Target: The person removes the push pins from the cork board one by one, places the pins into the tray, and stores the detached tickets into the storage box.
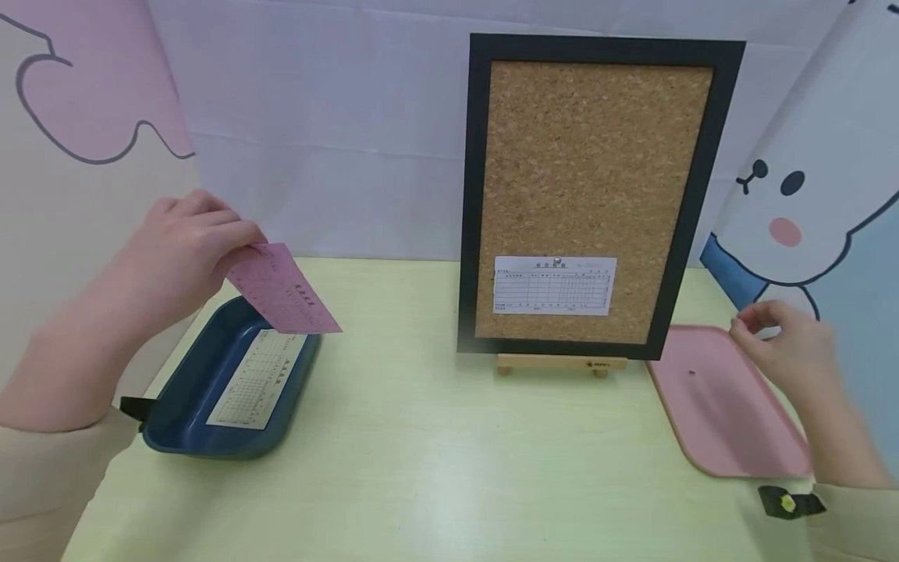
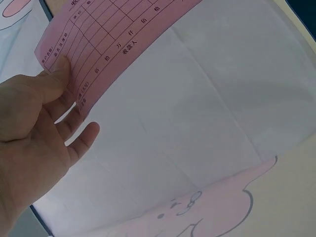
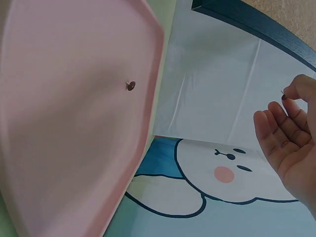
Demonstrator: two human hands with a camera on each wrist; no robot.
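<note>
My left hand pinches a pink printed form by one edge, above a dark blue tray. Inside that tray lies a pale printed form. In the left wrist view the thumb lies on the front of the pink form. Over the pink tray my right hand pinches a small thumbtack between thumb and fingertip. Another thumbtack rests on the pink tray. A framed corkboard bears a white printed form, held by a tack at its top.
A small wooden easel supports the corkboard on the pale green table. Behind them hangs a white cloth. Cartoon-printed panels stand at both sides, the right one with a bear-like face.
</note>
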